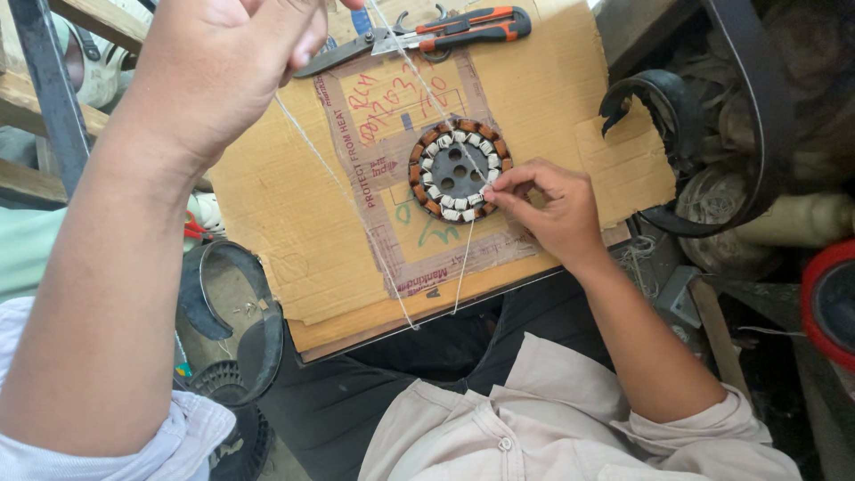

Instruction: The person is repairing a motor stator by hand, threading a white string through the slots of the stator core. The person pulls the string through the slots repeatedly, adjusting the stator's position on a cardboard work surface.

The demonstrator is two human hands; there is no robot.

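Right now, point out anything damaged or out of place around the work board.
The curved black strip right of the cardboard sheet has a jagged, broken end. Nothing else stands out; the wound stator ring lies flat on the cardboard.

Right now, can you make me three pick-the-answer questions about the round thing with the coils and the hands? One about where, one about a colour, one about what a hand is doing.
1. Where does the round dark metal ring with copper coils lie?
A. on the flat brown cardboard sheet
B. on the floor
C. in a red bucket

2. What colour are the handles of the metal scissors?
A. green
B. orange and black
C. white

3. What is the right hand doing?
A. resting flat and open
B. holding the scissors
C. pinching thin white string at the ring's edge

Answers:
1 A, the cardboard sheet lies under the ring.
2 B, the handles show orange with black.
3 C, its fingertips meet on the white string by the coils, while the left hand holds string up high.
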